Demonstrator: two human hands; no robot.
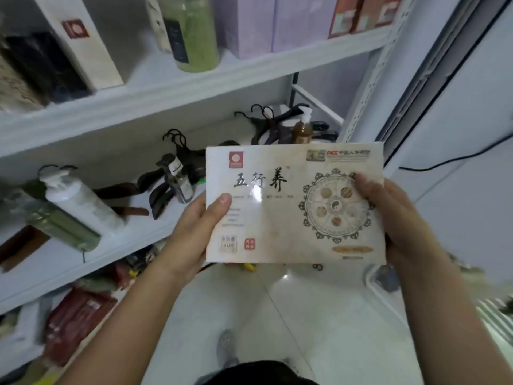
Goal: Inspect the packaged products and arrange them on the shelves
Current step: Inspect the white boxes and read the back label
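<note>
We hold the beige product box point(277, 226) face up between both hands. Left hand point(194, 229) grips its left edge, thumb on top. Right hand point(394, 218) clasps the right edge, fingers curled over the print. Beyond the grip: white shelves point(172, 87). Left of it: white pump bottle point(83, 204), tilted.

Cool, even, fairly bright light fills the scene, and shadows are soft. A white glare spot sits on the glossy flat box point(294, 207), left of its middle, and a brighter reflection lies on the tiled floor point(319, 315) just below it, pointing to lamps overhead. The box's large print is sharp; its small print smears. Toward nine and seven o'clock the shelves point(166, 87) and their goods blur, shelf edges bow near the rim, and the four o'clock corner streaks.
</note>
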